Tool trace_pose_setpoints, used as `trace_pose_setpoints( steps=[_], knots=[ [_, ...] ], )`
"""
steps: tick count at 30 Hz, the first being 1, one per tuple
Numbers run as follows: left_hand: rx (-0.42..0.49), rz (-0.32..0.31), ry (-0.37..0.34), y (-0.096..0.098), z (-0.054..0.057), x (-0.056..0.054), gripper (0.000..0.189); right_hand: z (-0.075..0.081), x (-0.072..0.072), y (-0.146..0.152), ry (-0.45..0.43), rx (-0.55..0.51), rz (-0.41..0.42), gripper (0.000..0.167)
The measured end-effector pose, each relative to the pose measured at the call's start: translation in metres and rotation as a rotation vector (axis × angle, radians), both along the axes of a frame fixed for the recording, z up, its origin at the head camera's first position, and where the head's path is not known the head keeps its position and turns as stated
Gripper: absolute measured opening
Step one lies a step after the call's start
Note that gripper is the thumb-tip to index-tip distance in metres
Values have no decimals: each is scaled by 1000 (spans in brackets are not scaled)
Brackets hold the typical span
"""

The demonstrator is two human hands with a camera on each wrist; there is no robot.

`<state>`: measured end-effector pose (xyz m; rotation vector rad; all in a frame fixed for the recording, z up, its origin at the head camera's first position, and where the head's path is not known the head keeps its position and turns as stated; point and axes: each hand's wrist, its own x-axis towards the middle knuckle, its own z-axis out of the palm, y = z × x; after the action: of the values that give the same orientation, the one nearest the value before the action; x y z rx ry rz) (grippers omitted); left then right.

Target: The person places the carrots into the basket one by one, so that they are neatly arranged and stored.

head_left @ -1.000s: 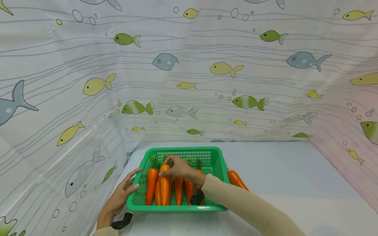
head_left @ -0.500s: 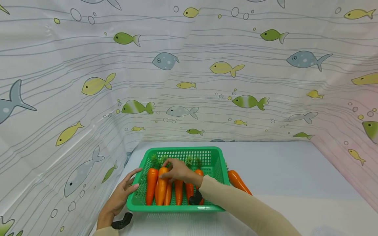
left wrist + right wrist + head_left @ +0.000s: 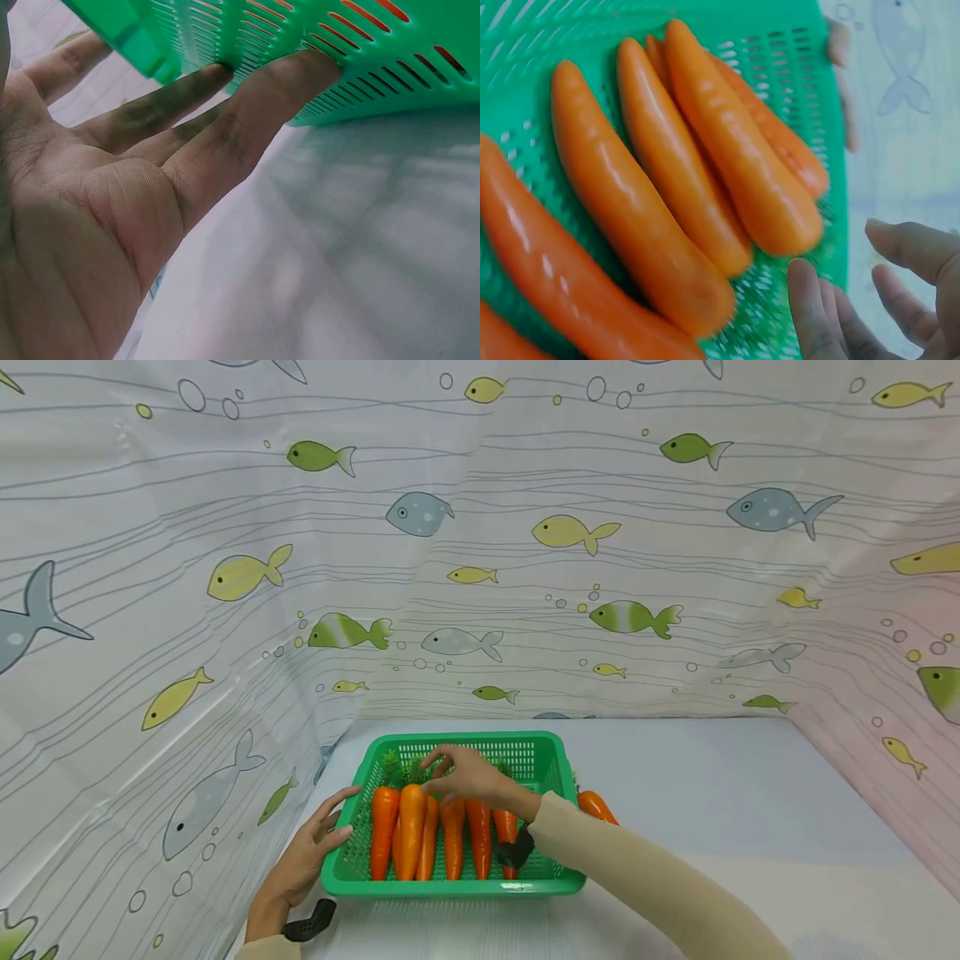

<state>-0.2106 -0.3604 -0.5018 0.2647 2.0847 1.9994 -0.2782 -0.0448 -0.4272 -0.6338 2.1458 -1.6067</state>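
A green plastic basket point(image 3: 450, 888) holds several orange carrots with green leafy tops. Over it hovers my right hand point(image 3: 478, 778), fingers spread and slightly bent around nothing. The closest carrot point(image 3: 412, 833) lies on top of others on the left side, just below and beside those fingertips. In the right wrist view, a gap separates the hand point(image 3: 885, 315) from that carrot's thick end point(image 3: 784, 225). My left hand point(image 3: 302, 860) rests against the basket's left side. Extended fingers touch the slotted wall point(image 3: 375, 82) in the left wrist view, without curling round it.
Another carrot point(image 3: 597, 807) lies outside the basket, by its right wall, partly hidden by the right sleeve point(image 3: 637, 868). The white tabletop point(image 3: 720, 793) extends to the right. A fish-patterned curtain point(image 3: 525, 610) encloses the back and sides.
The right hand held a carrot a second ago, shifted it slightly left, and has let go. It has risen and moved right. The left hand stays in place.
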Motion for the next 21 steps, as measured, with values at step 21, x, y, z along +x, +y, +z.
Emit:
trace_pose_setpoints(
  steps=[21],
  knots=[
    [10,-20,12,0,-1,1,61,37,-2,130,192,57,-170,35]
  ],
)
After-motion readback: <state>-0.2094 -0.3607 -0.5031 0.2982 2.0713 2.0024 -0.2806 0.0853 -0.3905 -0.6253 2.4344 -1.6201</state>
